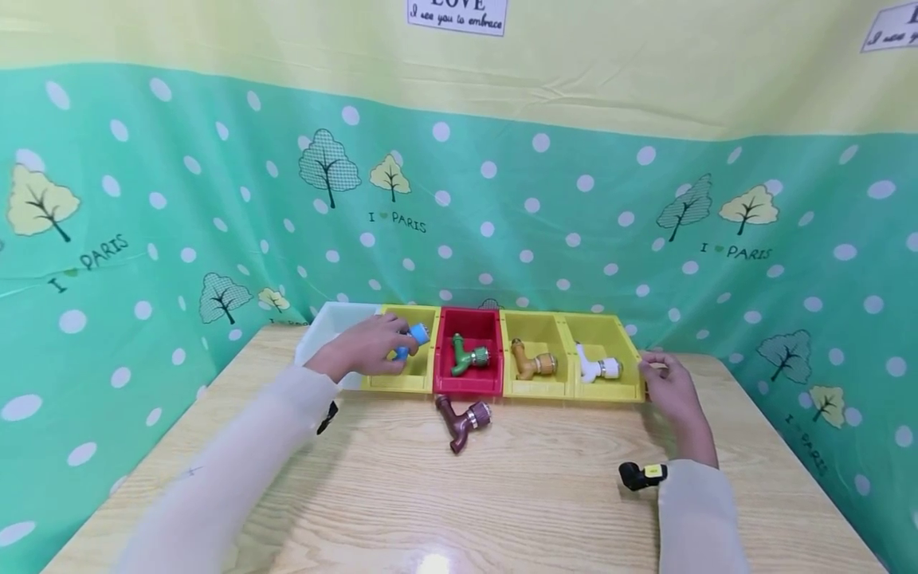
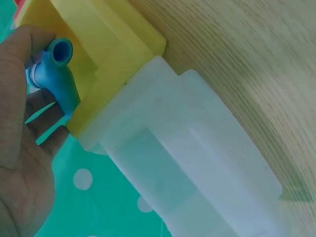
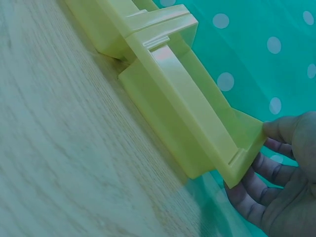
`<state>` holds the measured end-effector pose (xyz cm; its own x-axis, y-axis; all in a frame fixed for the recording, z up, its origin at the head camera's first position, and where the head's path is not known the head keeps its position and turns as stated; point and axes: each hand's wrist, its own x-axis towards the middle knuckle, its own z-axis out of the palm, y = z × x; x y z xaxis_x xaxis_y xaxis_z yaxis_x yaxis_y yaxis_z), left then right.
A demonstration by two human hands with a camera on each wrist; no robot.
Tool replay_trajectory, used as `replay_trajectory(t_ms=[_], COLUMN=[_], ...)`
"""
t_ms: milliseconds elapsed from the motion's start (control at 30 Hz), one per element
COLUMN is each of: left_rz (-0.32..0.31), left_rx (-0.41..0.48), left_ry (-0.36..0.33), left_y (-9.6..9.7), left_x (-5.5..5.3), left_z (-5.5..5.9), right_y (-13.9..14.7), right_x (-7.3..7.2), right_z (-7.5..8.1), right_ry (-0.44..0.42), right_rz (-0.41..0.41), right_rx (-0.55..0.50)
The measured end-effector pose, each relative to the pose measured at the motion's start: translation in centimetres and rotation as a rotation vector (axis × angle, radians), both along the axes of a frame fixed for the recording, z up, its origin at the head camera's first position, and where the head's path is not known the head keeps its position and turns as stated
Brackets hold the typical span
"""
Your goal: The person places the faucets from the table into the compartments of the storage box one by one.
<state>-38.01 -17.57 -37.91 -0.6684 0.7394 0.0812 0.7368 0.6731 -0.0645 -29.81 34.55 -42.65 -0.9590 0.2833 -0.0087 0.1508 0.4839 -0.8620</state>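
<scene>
Blue faucet [image 1: 418, 333] is in the left grip [image 1: 367, 343], a bare hand, over the left yellow bin [image 1: 412, 383], second place in a row of five. Grip is pinching the faucet; left wrist view puts thumb and index by its body, other fingers extended nearby, one round mouth facing the camera. Faucet-to-bin contact: can't tell. Translucent white bin [image 1: 326, 323] sits at the left end of the row, butted against that yellow one.

Right grip [image 1: 672, 392], also bare, pinches the outer edge of the right-end yellow bin [image 1: 610, 392]: thumb at the rim, fingers curled against the outside of the corner, per right wrist view.

Other bins, left to right: green faucet [image 1: 469, 359] in the red bin [image 1: 468, 386], orange-brown faucet [image 1: 534, 363] in the middle yellow bin [image 1: 534, 390], white faucet [image 1: 599, 368] in the right-end one. Dark maroon faucet [image 1: 462, 420] lies outside, on the wood-grain counter [image 1: 445, 502], just in front of the red bin.

Black device [image 1: 641, 476] with yellow label at the right wrist. Light sleeves [image 1: 251, 446] on both arms. Backdrop: green dotted cloth [image 1: 495, 199] with printed trees, pale yellow band along the top.
</scene>
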Motion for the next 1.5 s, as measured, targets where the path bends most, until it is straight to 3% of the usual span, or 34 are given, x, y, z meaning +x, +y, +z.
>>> replay_trajectory(t_ms=[233,500,767,1133,1333,1500], left_rz=[-0.027,-0.014,0.045,0.140,0.134,0.137], left_rx=[-0.027,-0.092,-0.183,-0.264,-0.248,-0.218], left_ry=[0.006,-0.017,-0.073,-0.103,-0.123,-0.099], left_y=[0.4,1.1,1.8,2.5,2.5,2.4], left_x=[-1.0,-1.6,-2.0,-1.9,-1.5,-0.9], left_z=[-0.6,-1.0,-1.0,-1.2,-0.7,0.3], right_y=[0.2,0.3,0.4,0.4,0.3,0.4], right_x=[0.0,0.1,0.1,0.0,0.0,-0.1], right_z=[0.0,0.2,0.2,0.0,-0.1,-0.1], right_ry=[0.006,0.011,0.008,0.008,0.008,0.013], right_rz=[0.001,0.015,0.012,0.011,0.020,0.030], right_rx=[-0.012,-0.022,-0.009,-0.010,-0.017,-0.022])
